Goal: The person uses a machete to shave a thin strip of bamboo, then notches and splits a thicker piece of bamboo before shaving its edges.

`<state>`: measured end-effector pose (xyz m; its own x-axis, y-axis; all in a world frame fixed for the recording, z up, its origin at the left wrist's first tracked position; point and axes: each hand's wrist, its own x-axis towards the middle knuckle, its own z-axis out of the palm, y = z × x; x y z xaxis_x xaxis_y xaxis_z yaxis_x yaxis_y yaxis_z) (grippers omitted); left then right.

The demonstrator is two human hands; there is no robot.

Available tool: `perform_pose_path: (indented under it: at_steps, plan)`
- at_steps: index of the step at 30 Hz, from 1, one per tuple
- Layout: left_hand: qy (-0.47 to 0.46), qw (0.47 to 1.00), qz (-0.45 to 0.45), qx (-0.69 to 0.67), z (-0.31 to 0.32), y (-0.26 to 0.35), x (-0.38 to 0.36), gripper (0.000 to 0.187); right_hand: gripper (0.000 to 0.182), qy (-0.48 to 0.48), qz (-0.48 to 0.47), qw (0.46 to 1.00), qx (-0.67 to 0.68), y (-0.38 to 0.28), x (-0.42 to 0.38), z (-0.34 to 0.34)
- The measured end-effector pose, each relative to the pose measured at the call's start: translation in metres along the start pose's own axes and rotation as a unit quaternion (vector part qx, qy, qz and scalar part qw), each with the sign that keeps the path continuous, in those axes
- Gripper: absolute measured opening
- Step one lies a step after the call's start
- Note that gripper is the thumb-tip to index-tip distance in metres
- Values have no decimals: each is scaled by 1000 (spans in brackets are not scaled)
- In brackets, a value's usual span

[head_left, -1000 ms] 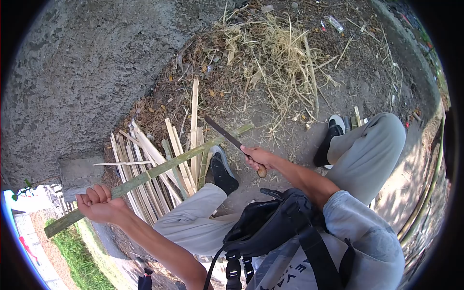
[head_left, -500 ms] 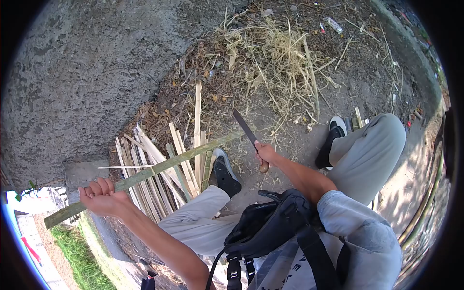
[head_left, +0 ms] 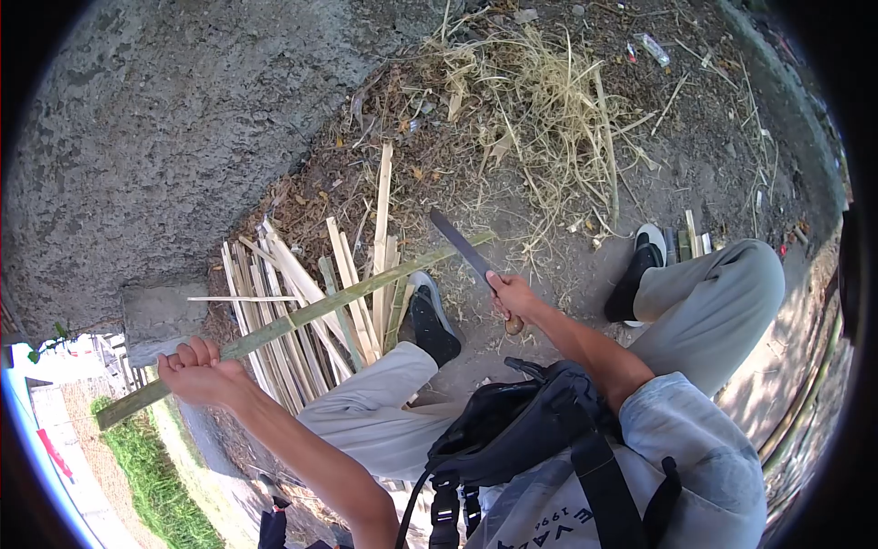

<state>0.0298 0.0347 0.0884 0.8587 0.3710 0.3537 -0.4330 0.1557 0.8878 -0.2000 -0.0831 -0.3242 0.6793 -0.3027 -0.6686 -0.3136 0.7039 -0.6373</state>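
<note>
My left hand (head_left: 203, 373) is wrapped round a long green bamboo strip (head_left: 352, 291) near its lower-left end. The strip slants up to the right, over the stacked strips, and its far end lies near the ground past my shoe. In my right hand (head_left: 514, 295) is a machete (head_left: 462, 245), gripped at the wooden handle with its dark blade pointing up and left. The blade overlaps the bamboo strip close to that far end in this view.
Split pale bamboo strips (head_left: 291, 343) lie stacked beside my shoe (head_left: 432, 320). A heap of thin shavings (head_left: 549, 119) spreads on the ground ahead. A rough concrete wall (head_left: 183, 137) rises at the left. A black bag (head_left: 521, 421) hangs at my waist.
The machete blade has shifted slightly left relative to the bamboo strip and now overlaps it. The whole view has shifted a little; both hands keep their grips.
</note>
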Motion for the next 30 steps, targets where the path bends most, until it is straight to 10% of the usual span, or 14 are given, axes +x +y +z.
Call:
perform_pose_path:
  at_steps: [15, 18, 30]
  plan:
    - [-9, 1000, 1, -2, 6, 5, -8, 31, 44, 7, -2, 1000, -25, -21, -8, 8]
    - [-22, 1000, -6, -4, 5, 9, -9, 31, 45, 125, 42, 991, 36, -9, 16, 16]
    - [-9, 1000, 11, 22, 21, 9, -17, 35, 48, 12, -12, 999, -28, -13, -6, 9]
